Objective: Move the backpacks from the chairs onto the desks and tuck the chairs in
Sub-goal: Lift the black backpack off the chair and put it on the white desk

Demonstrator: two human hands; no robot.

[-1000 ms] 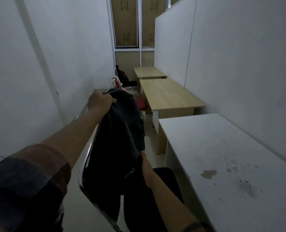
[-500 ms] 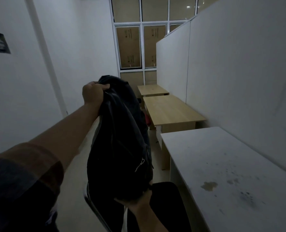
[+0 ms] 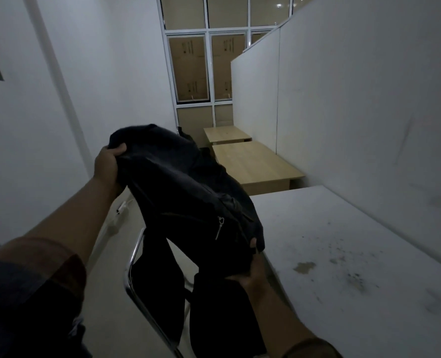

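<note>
A black backpack (image 3: 188, 197) hangs in the air above a chrome-framed black chair (image 3: 157, 293), tilted toward the white desk (image 3: 343, 254) on the right. My left hand (image 3: 108, 164) grips the top of the backpack. Underneath, my right hand (image 3: 250, 270) holds the backpack's bottom corner, right at the desk's near-left edge. The chair stands pulled out beside the desk, and its seat is partly hidden by the bag. Another dark backpack (image 3: 186, 134) shows faintly far back, behind the one I hold.
Two wooden desks (image 3: 255, 164) line the right partition wall beyond the white desk. A narrow aisle runs along the left wall, with a power strip (image 3: 122, 208) on the floor. Windows close the far end. Stains mark the white desk top.
Both hands have lifted the backpack off the chair and swung it up and right, toward the white desk. The view has tilted upward.
</note>
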